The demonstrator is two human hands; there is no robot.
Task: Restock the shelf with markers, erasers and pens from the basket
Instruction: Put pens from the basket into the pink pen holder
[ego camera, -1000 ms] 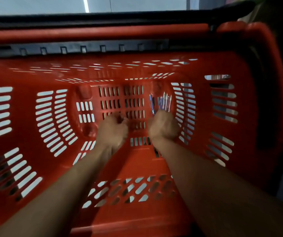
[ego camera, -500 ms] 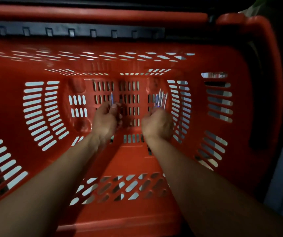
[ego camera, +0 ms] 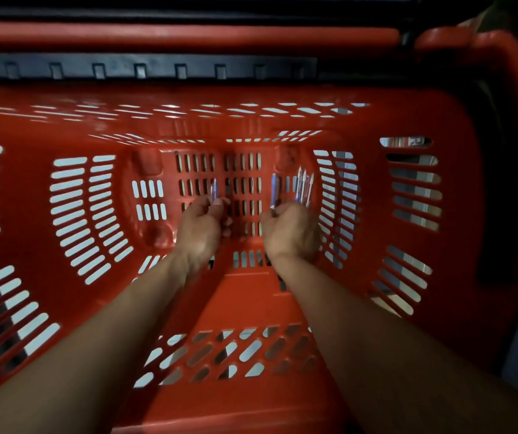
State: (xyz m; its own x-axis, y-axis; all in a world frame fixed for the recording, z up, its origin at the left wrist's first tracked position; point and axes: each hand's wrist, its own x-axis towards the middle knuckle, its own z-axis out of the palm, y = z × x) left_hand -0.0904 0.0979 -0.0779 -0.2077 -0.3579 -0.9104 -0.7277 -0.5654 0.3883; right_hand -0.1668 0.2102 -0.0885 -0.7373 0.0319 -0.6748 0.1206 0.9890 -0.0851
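Head view looks straight down into a deep red slotted plastic basket (ego camera: 439,277), where we have both arms reaching to its floor. Our right hand (ego camera: 292,233) is curled into a fist around a bundle of slim clear-barrelled pens (ego camera: 302,186), whose tips fan out past the knuckles toward the far right corner of the floor; gathering them in one fist seems meant to carry many at once. Our left hand (ego camera: 201,230) has its fingers bent around a single clear pen with a blue core (ego camera: 214,190), pinched near its lower end so that most of the barrel stands free beyond the fingertips. We judge this to be the collecting step, with the pens not yet lifted out. No markers or erasers show on the visible floor, though our hands and forearms hide part of it. The shelf is outside the view. A dark rail with square notches (ego camera: 157,68) runs along the far side just beyond the basket's far rim. The walls rise steeply on all sides, so the only free way out is straight up toward us; the fanned pen tips sit near the right wall's slots and could catch there if we swing sideways.
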